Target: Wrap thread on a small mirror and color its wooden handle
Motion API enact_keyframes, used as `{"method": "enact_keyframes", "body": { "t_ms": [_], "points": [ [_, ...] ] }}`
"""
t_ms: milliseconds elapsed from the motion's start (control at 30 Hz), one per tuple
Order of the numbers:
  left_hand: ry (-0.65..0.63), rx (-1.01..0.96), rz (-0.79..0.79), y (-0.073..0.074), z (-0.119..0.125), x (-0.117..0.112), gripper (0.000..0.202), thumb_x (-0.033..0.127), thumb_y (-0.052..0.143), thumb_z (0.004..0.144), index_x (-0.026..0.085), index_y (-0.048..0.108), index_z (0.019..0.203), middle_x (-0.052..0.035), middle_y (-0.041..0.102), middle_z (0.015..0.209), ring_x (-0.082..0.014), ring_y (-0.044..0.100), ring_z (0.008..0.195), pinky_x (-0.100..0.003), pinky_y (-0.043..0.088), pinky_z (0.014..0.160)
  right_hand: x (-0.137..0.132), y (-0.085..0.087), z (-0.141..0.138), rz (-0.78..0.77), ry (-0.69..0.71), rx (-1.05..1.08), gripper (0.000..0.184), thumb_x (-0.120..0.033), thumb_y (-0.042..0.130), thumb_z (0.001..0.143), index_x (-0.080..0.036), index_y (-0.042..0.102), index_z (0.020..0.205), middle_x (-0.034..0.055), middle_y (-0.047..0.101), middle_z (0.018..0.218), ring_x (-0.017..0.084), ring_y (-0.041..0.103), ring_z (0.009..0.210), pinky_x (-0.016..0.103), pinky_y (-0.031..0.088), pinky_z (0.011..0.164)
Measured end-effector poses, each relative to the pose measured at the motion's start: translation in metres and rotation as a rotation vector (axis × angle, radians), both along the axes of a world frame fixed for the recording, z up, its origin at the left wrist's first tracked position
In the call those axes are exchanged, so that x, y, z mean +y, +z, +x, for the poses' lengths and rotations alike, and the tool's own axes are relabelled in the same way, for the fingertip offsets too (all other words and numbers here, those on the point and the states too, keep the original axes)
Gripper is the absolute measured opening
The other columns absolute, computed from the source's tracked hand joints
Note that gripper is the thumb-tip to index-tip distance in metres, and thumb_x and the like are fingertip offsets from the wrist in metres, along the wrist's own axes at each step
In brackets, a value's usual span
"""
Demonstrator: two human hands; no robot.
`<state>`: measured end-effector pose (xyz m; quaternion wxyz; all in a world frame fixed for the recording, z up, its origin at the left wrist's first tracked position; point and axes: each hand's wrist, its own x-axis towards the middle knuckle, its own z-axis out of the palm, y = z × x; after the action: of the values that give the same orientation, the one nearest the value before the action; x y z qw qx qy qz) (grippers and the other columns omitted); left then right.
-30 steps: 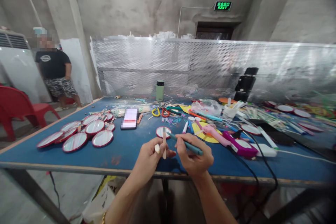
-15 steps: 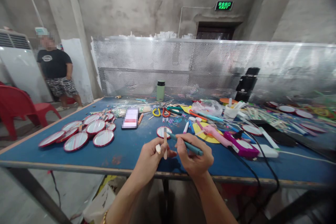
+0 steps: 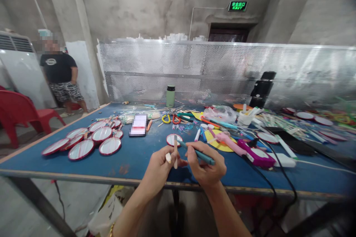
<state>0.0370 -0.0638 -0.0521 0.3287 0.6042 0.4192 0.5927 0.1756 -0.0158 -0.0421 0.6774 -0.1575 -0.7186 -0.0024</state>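
My left hand [image 3: 160,163] is closed on a flat wooden craft stick [image 3: 175,159], held upright with its upper end greyish. A small whitish piece [image 3: 168,158] sticks out at the same hand's fingers; its kind is unclear. In my right hand [image 3: 208,164] is a teal marker pen [image 3: 204,156], gripped like a pencil, its tip close to the stick's upper part. I cannot tell whether the tip touches. Behind the stick, a small round red-rimmed mirror [image 3: 170,140] lies on the blue table [image 3: 133,159].
Several red-rimmed mirrors [image 3: 109,146] are piled left, near a phone [image 3: 138,125]. A green bottle [image 3: 170,96] stands at the back. On the right lie a pink glue gun [image 3: 229,142], a purple box [image 3: 257,153], cables and pliers [image 3: 175,119]. A person [image 3: 58,68] stands far left.
Both hands keep nearly the same pose, with the stick and marker still held. The whole view has shifted very slightly.
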Motion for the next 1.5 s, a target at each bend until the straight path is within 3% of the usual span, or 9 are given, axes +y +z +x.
{"method": "enact_keyframes", "body": {
  "t_ms": [333, 867, 1500],
  "points": [
    [0.005, -0.023, -0.024, 0.0019, 0.0014, -0.0022, 0.039, 0.051, 0.056, 0.089, 0.017, 0.061, 0.071, 0.001, 0.058, 0.063, -0.0135, 0.053, 0.058, -0.023, 0.049, 0.063, -0.0019, -0.0004, 0.0012, -0.022, -0.079, 0.028, 0.013, -0.011, 0.062, 0.081, -0.019, 0.07, 0.086, 0.0027, 0.072, 0.067, 0.016, 0.069, 0.06, 0.026, 0.057, 0.06],
    [0.026, 0.029, -0.003, -0.0001, -0.0003, -0.0006, 0.041, 0.049, 0.054, 0.09, 0.017, 0.057, 0.065, 0.0018, 0.054, 0.063, -0.0133, 0.049, 0.061, -0.021, 0.045, 0.063, -0.0017, 0.002, -0.0004, 0.003, -0.014, -0.006, 0.015, -0.009, 0.061, 0.081, -0.02, 0.069, 0.087, 0.0005, 0.07, 0.067, 0.013, 0.066, 0.055, 0.024, 0.055, 0.056],
    [-0.005, 0.037, -0.002, -0.0015, -0.0003, -0.0013, 0.035, 0.043, 0.051, 0.094, 0.016, 0.06, 0.074, 0.0008, 0.056, 0.067, -0.0131, 0.048, 0.062, -0.021, 0.043, 0.063, -0.0021, 0.0009, -0.0001, -0.013, -0.037, 0.011, 0.015, -0.009, 0.061, 0.081, -0.02, 0.069, 0.089, 0.0017, 0.071, 0.07, 0.014, 0.067, 0.059, 0.025, 0.055, 0.058]
  ]
}}
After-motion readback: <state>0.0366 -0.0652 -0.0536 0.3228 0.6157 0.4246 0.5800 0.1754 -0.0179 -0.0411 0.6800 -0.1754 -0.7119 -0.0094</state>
